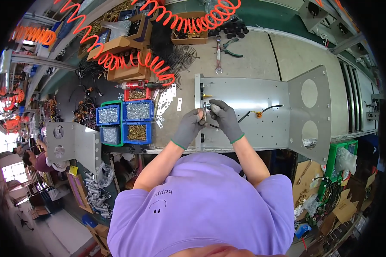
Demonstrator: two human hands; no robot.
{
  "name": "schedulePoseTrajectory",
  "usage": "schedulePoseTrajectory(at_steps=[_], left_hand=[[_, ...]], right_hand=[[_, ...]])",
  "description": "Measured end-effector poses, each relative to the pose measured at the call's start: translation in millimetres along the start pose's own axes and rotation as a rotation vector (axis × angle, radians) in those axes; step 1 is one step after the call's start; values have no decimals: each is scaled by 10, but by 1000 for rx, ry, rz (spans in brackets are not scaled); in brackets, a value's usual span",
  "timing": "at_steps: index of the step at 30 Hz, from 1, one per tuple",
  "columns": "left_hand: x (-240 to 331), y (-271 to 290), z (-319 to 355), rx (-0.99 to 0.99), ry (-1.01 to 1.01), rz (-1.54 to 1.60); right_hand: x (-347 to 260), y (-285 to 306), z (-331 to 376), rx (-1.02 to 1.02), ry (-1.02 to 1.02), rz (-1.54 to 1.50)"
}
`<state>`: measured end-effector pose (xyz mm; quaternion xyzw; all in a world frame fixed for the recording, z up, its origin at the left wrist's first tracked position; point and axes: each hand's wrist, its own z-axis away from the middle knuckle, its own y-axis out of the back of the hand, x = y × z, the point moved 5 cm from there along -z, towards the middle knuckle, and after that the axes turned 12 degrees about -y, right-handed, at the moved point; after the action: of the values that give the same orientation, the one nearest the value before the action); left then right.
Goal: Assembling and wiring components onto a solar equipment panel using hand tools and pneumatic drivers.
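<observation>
A grey sheet-metal chassis (pixel 253 98) lies on the bench, with an upright end panel (pixel 300 103) at its right that has two large round holes. Both of my hands wear grey gloves and meet at the chassis's narrow left flange (pixel 197 98). My left hand (pixel 188 129) is closed at the flange's outer side, fingertips pinched. My right hand (pixel 226 122) is closed on the inner side, around a small part I cannot make out. A black cable (pixel 244 116) with an orange coiled section (pixel 258 114) runs from near my right hand across the chassis floor. Above my hands, a brass fitting (pixel 207 96) sticks out of the flange.
Left of the chassis lie flat perforated metal strips (pixel 165 103), blue bins (pixel 137 110) of small hardware and a red-and-black power driver (pixel 133 85). Behind are a wrench (pixel 218 53) and pliers (pixel 232 52). Coiled red hoses (pixel 158 73) hang overhead.
</observation>
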<state>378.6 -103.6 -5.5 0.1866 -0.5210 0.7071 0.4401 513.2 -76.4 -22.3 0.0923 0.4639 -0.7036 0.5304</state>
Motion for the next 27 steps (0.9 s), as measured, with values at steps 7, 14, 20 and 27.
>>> schedulePoseTrajectory(at_steps=[7, 14, 20, 27], left_hand=[[-21, -26, -30, 60, -5, 27], [-73, 63, -114, 39, 31, 157], [-77, 141, -138, 50, 43, 178], [69, 164, -65, 63, -5, 180]], right_hand=[[-56, 99, 7, 5, 40, -19], [-75, 162, -13, 19, 9, -148], [-201, 345, -228, 30, -2, -205], [-419, 294, -515, -20, -5, -110]])
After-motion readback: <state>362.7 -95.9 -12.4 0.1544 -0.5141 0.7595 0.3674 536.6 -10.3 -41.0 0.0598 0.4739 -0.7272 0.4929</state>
